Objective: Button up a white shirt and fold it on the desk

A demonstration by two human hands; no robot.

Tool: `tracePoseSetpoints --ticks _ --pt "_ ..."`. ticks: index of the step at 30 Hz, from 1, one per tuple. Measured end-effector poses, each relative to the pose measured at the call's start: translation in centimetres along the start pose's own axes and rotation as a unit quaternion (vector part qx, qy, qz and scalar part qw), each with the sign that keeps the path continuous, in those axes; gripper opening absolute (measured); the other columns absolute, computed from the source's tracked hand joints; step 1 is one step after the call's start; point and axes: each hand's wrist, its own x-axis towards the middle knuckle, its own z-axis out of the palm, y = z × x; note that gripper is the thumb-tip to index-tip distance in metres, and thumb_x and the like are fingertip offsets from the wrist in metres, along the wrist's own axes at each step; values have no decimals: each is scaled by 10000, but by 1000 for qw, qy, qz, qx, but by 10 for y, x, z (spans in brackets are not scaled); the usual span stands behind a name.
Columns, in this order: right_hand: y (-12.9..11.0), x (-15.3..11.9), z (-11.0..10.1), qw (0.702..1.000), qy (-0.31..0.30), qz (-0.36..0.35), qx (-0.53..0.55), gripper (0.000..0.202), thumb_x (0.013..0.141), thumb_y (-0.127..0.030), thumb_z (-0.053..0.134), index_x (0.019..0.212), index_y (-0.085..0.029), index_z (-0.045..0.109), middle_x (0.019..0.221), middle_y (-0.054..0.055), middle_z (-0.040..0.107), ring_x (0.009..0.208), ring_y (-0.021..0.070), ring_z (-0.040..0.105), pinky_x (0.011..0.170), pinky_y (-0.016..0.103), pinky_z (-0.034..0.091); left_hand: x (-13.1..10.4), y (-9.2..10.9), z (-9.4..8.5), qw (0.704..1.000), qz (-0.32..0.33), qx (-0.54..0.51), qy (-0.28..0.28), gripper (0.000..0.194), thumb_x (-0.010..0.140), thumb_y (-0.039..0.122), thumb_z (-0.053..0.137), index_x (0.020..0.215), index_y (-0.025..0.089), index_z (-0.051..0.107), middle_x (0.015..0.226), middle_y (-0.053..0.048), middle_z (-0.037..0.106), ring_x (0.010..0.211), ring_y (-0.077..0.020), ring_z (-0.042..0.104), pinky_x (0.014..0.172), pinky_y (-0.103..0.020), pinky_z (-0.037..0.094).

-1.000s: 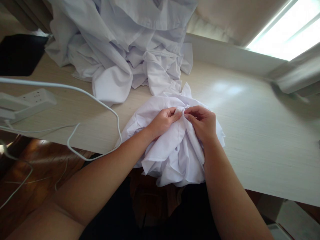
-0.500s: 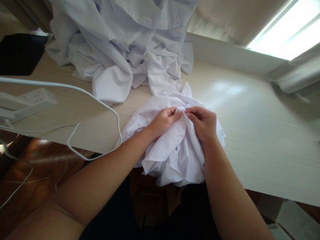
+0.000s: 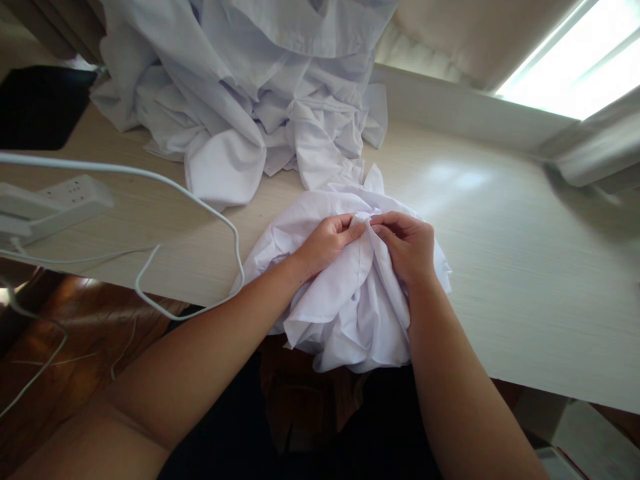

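A bunched white garment (image 3: pixel 340 287) with a stitched seam lies at the table's front edge, its lower folds hanging over. My left hand (image 3: pixel 333 240) pinches the cloth between thumb and fingers near the top of the bundle. Right beside it, my right hand (image 3: pixel 405 243) pinches the same gathered spot, with the fingers curled in. Both sets of fingertips almost meet there. Whether a small part such as a button lies between them is hidden.
Behind the bundle, a large heap of white cloth (image 3: pixel 225 87) covers the back of the pale table (image 3: pixel 525 267). On the left are a white power strip (image 3: pixel 65 200), a looping white cable (image 3: pixel 200 200) and a black flat object (image 3: pixel 43 107). A curtain (image 3: pixel 450 33) hangs behind.
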Motion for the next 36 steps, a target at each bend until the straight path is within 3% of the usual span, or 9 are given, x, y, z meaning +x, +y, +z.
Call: tracePoseSetpoints --ticks 36 --pt "8 2 1 999 -4 -13 39 96 777 -255 745 865 -218 756 834 0 740 780 172 693 740 304 562 0 -1 -2 1000 -6 4 -13 421 853 510 679 1049 138 698 947 -58 707 871 -153 626 833 -275 473"
